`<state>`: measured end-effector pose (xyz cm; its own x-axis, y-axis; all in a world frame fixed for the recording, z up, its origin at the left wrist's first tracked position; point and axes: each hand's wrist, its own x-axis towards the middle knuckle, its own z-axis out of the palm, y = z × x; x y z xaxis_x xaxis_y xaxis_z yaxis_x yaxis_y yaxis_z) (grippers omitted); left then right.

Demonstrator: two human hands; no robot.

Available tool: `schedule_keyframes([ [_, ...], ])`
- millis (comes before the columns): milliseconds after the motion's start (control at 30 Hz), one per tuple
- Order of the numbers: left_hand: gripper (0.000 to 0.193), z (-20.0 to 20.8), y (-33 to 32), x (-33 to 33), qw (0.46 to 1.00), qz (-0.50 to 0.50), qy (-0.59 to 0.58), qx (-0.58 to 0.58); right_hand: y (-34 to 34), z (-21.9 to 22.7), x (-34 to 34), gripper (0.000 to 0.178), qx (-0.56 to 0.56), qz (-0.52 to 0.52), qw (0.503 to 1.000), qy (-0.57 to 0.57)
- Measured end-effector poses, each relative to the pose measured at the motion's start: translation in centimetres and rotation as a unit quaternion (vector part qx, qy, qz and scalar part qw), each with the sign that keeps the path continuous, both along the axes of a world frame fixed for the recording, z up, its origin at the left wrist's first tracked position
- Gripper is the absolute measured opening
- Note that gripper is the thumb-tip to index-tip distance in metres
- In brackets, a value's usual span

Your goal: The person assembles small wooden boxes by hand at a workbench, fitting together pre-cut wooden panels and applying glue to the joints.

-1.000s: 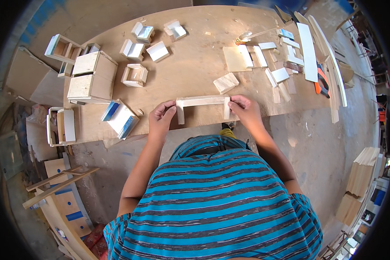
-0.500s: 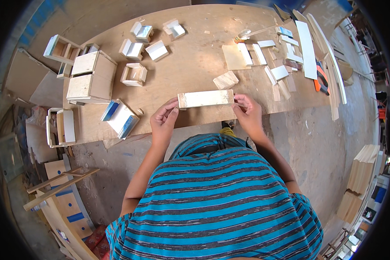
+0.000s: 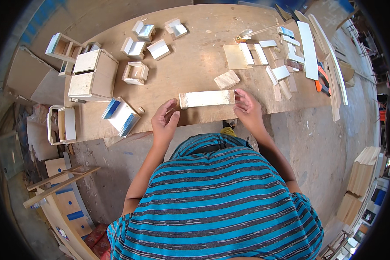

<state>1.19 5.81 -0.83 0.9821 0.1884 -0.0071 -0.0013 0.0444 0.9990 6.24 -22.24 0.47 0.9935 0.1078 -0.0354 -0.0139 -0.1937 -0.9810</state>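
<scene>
A long, narrow wooden piece with a pale top [image 3: 207,99] rests on the table near its front edge, lying crosswise before me. My left hand [image 3: 165,117] is just off its left end, thumb and fingers apart, holding nothing. At the other end my right hand [image 3: 248,106] has its fingers spread close by the wood; whether a fingertip still touches is hard to see. Beyond the piece, slightly right, lies a small wooden block [image 3: 226,80].
Small wooden chairs [image 3: 135,48] and a box-like cabinet [image 3: 93,76] stand on the left of the table [image 3: 190,56]. On the right are white-faced strips [image 3: 260,54], a brush on a small pot [image 3: 244,35], an orange-handled saw [image 3: 322,80] and long boards [image 3: 329,56].
Both hands have loosened from the ends of the long wooden piece. My left hand has drawn away from it, and the fingers of both have opened. The piece stays in place.
</scene>
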Motion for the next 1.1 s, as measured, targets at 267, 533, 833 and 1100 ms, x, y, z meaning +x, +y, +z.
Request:
schedule_keyframes([
  [267, 0.041, -0.2, -0.1, -0.1, 0.997, -0.001, -0.034, 0.063, -0.7, -1.8, 0.0, 0.05, 0.027, 0.012, 1.0, -0.009],
  [533, 0.043, 0.6, 0.0, 0.6, 0.996, -0.014, -0.037, 0.078, -0.3, -0.9, 0.0, 0.058, 0.002, 0.034, 0.999, -0.032],
  [833, 0.047, 0.0, -0.4, 1.2, 0.998, -0.039, -0.043, 0.039, -0.4, -2.0, 0.3, 0.06, 0.048, 0.05, 0.997, 0.033],
  [1100, 0.046, -0.5, -0.3, 1.4, 0.997, -0.051, -0.051, 0.029, -0.1, -2.7, 0.2, 0.055, 0.04, 0.023, 0.999, -0.007],
])
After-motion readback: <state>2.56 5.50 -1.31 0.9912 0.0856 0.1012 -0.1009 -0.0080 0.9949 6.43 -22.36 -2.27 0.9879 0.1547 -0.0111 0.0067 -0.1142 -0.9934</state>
